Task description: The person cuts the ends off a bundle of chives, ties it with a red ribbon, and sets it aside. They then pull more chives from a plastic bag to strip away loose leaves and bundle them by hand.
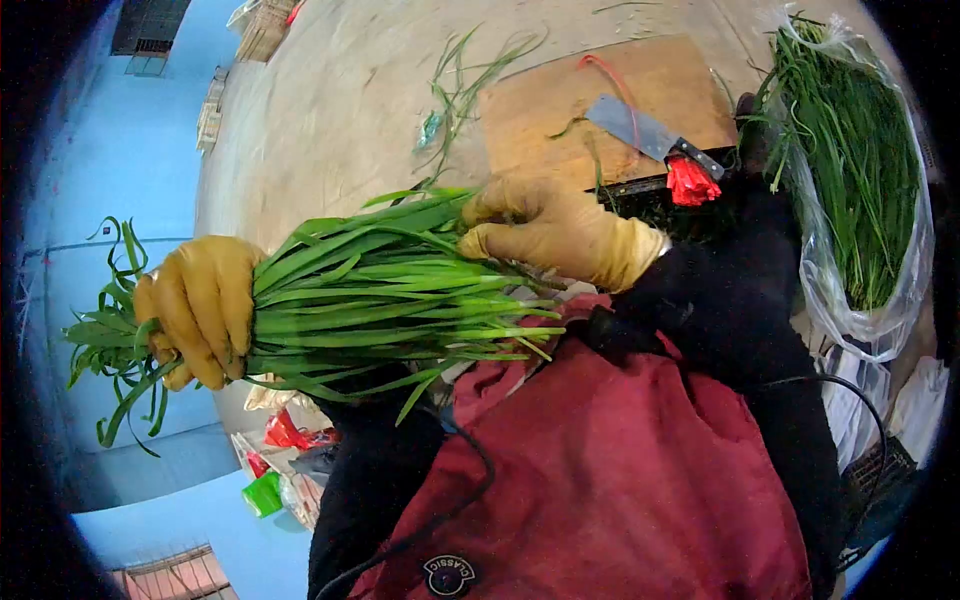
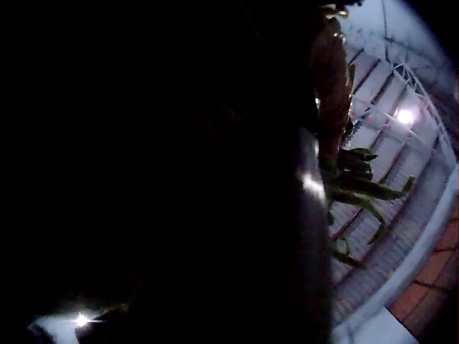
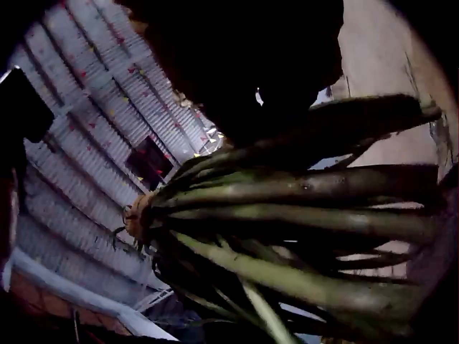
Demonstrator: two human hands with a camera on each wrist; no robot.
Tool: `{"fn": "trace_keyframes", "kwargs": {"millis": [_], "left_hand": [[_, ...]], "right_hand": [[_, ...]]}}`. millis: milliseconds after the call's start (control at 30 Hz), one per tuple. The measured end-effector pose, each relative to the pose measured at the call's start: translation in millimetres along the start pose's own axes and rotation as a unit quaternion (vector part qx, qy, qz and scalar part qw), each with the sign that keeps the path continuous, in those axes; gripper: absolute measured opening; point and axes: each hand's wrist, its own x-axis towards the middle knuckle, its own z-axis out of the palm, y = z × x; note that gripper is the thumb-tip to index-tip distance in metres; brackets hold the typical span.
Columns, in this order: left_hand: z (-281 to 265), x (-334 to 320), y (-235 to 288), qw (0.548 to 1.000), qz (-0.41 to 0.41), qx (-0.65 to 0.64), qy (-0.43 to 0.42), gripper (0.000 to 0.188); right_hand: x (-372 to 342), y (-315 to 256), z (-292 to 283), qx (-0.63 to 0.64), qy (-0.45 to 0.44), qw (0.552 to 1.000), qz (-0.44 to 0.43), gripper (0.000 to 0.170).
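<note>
A bunch of garlic chives (image 1: 370,310) lies sideways across the front of the body, pale stem ends to the right and leaf tips to the left. My gloved left hand (image 1: 205,310) grips it round the leafy part, fingers wrapped over it. At the upper stem side, my gloved right hand (image 1: 560,230) pinches some stalks between thumb and fingers. In the right wrist view the chives (image 3: 301,222) fan out below the dark outline of the right hand (image 3: 251,64). The left wrist view is mostly black, with a few leaf tips (image 2: 369,190) showing.
A cleaver (image 1: 640,130) and red ties (image 1: 692,182) lie on a wooden board (image 1: 520,110). Loose leaves (image 1: 455,100) are scattered on the floor beside it. A clear plastic bag of chives (image 1: 850,180) stands at the right. A dark cable (image 1: 480,450) crosses the red apron (image 1: 600,480).
</note>
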Motion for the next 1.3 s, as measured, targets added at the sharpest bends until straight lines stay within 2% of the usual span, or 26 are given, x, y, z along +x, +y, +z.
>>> {"fn": "trace_keyframes", "kwargs": {"millis": [100, 200, 267, 300, 333, 433, 533, 567, 600, 700, 767, 800, 833, 867, 900, 933, 967, 1000, 1033, 1067, 1100, 1167, 1200, 1267, 1300], "left_hand": [[-7.6, 0.0, 6.7, 0.997, -0.044, -0.032, -0.051, 0.031], [-2.6, -6.0, 6.9, 0.999, -0.010, -0.033, -0.004, 0.012], [-1.3, -10.7, 13.3, 1.000, 0.001, -0.011, -0.006, 0.025], [-0.8, -12.0, 16.2, 1.000, 0.004, -0.001, -0.007, 0.032], [0.3, -11.7, 16.4, 1.000, 0.012, 0.006, -0.002, 0.028], [5.5, -6.7, 11.1, 0.999, 0.033, 0.025, 0.017, 0.016], [6.0, -4.9, 2.5, 0.998, 0.046, 0.034, 0.029, 0.013], [4.7, -7.6, 4.1, 0.998, 0.042, 0.023, 0.033, 0.014], [2.9, -9.0, 6.6, 0.999, 0.036, 0.011, 0.036, 0.016], [-4.3, -24.3, 21.4, 0.997, 0.018, -0.040, 0.067, 0.022], [-9.0, -43.3, 31.4, 0.988, -0.007, -0.099, 0.120, 0.027], [-10.9, -57.7, 34.9, 0.977, -0.029, -0.144, 0.156, 0.030], [-8.8, -73.1, 38.0, 0.954, -0.066, -0.214, 0.200, 0.033], [-4.7, -97.6, 38.4, 0.902, -0.140, -0.321, 0.252, 0.033], [-0.3, -118.2, 38.9, 0.830, -0.208, -0.422, 0.299, 0.032], [22.2, -143.6, 29.3, 0.834, -0.079, -0.300, 0.456, 0.028], [44.8, -169.2, 19.6, 0.755, -0.006, 0.011, 0.655, 0.026], [67.2, -194.8, 9.9, 0.587, -0.036, 0.222, 0.777, 0.024], [84.3, -171.0, -18.5, 0.514, -0.009, 0.166, 0.842, 0.024], [91.9, -213.2, -20.8, 0.501, -0.006, 0.170, 0.849, 0.023], [98.8, -232.8, -32.5, 0.424, 0.050, 0.136, 0.894, 0.025], [121.1, -265.0, -49.1, 0.451, 0.015, 0.062, 0.890, 0.032], [126.1, -271.0, -58.7, 0.387, 0.024, 0.077, 0.919, 0.033], [132.0, -282.5, -70.1, 0.261, 0.033, 0.078, 0.962, 0.036], [137.9, -308.6, -68.5, 0.274, 0.046, 0.076, 0.958, 0.036]], "right_hand": [[-3.1, 13.6, -1.5, 0.041, 0.012, 0.999, -0.026, 0.029], [-15.5, 38.0, -16.4, -0.155, 0.038, 0.985, 0.071, 0.024], [-35.4, 74.9, -30.5, -0.328, 0.039, 0.943, 0.043, 0.019], [-47.1, 90.9, -36.6, -0.356, -0.014, 0.926, 0.126, 0.021], [-58.5, 104.2, -42.2, -0.380, -0.066, 0.899, 0.208, 0.023], [-83.8, 123.6, -54.2, -0.429, -0.248, 0.806, 0.324, 0.030], [-71.6, 110.7, -56.1, -0.251, -0.093, 0.934, 0.236, 0.034], [-56.8, 96.7, -55.2, -0.157, -0.093, 0.955, 0.234, 0.038], [-47.6, 90.6, -50.8, -0.099, -0.074, 0.975, 0.185, 0.041], [-17.1, 88.7, -25.6, 0.029, 0.019, 0.996, 0.079, 0.044], [-9.3, 72.9, -32.3, 0.189, -0.073, 0.976, 0.081, 0.044], [-8.7, 79.1, -33.7, 0.188, -0.101, 0.975, 0.058, 0.044], [-8.3, 85.3, -35.0, 0.188, -0.128, 0.973, 0.035, 0.043], [-17.4, 113.4, -38.9, 0.106, -0.134, 0.985, -0.014, 0.043], [-20.9, 121.5, -40.3, 0.101, -0.140, 0.984, -0.039, 0.039], [-23.7, 120.2, -38.2, 0.135, -0.140, 0.980, -0.036, 0.036], [-27.0, 117.3, -36.2, 0.212, -0.139, 0.967, 0.001, 0.034], [-29.6, 110.4, -30.4, 0.340, -0.130, 0.930, 0.057, 0.034], [-32.6, 116.8, -25.7, 0.598, -0.131, 0.762, 0.210, 0.035], [-33.7, 101.4, -19.8, 0.463, -0.053, 0.851, 0.241, 0.045], [-36.0, 102.7, -17.0, 0.431, -0.050, 0.859, 0.272, 0.043], [-38.1, 104.9, -13.3, 0.363, -0.045, 0.870, 0.330, 0.040], [-39.3, 112.5, -14.2, 0.362, -0.080, 0.877, 0.306, 0.035], [-41.8, 122.3, -12.4, 0.344, -0.077, 0.877, 0.327, 0.031], [-41.8, 124.9, -10.8, 0.335, -0.075, 0.877, 0.337, 0.029]]}}
